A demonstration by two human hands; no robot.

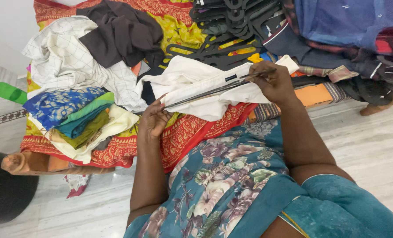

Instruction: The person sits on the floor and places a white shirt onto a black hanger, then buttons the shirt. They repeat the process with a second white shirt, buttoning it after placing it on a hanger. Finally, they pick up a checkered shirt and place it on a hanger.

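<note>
Left hand [153, 120]: nearest the person, at the low left end of the black hanger [214, 90]; fingers curled together, pinching the hanger's tip along with the edge of the white garment [205, 86].
Right hand [273, 81]: at the hanger's high right end; fingers pressed together and closed round the bar, thumb on top.
Black hanger: held slanting between both hands, lying across the white garment and touching it.
White garment: spread under the hanger, a small dark label showing near its upper fold; it rests on the red and yellow patterned bedcover [192, 130].
Folded pile [75, 117]: left of the hanger, on the bedcover; blue printed, teal, olive and cream cloths stacked.
White checked cloth [68, 59]: beyond the folded pile, left of the hanger, crumpled.
Dark brown garment [121, 33]: farther left of the hanger, heaped partly on the checked cloth.
Spare black hangers [231, 26]: beyond the held hanger, a loose heap.
Blue shirt [342, 20]: far right of the hanger, atop a heap of dark clothes.
</note>
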